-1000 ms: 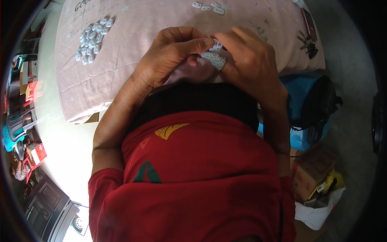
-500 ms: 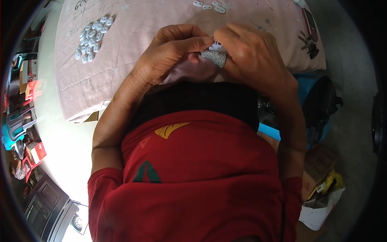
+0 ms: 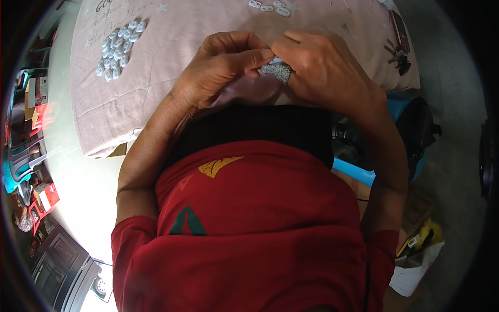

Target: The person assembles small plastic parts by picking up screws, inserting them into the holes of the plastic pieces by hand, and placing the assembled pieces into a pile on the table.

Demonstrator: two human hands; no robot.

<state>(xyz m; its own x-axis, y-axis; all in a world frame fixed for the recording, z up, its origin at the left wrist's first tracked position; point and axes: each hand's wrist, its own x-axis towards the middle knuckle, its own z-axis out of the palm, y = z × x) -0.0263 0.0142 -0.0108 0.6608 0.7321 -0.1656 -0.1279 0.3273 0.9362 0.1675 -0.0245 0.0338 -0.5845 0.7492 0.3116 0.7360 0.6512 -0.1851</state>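
Observation:
Above the near part of the table, both my hands meet fingertip to fingertip. My left hand (image 3: 221, 65) pinches a small white plastic piece (image 3: 276, 60), mostly covered by the fingers. My right hand (image 3: 325, 65) is closed against the same piece, its fingers curled; whatever else they grip is hidden. A speckled grey fabric band (image 3: 278, 72) shows just below the piece, between the two hands; I cannot tell which finger it is wrapped around. To the left lies a cluster of small white oval pieces (image 3: 118, 47) with holes. Several similar white pieces (image 3: 267, 8) lie at the far side.
A pink cloth (image 3: 171, 47) with stars and lettering covers the table. Keys (image 3: 397, 56) and a dark red phone-like object (image 3: 399, 30) lie near its right edge. A blue and black bag (image 3: 410, 130) stands at the right, above a white bag (image 3: 410, 275). Chairs and boxes fill the far left.
My right hand has shifted and turned slightly against the white piece, covering more of it, and my right elbow has swung outward to the right. My left hand has hardly moved.

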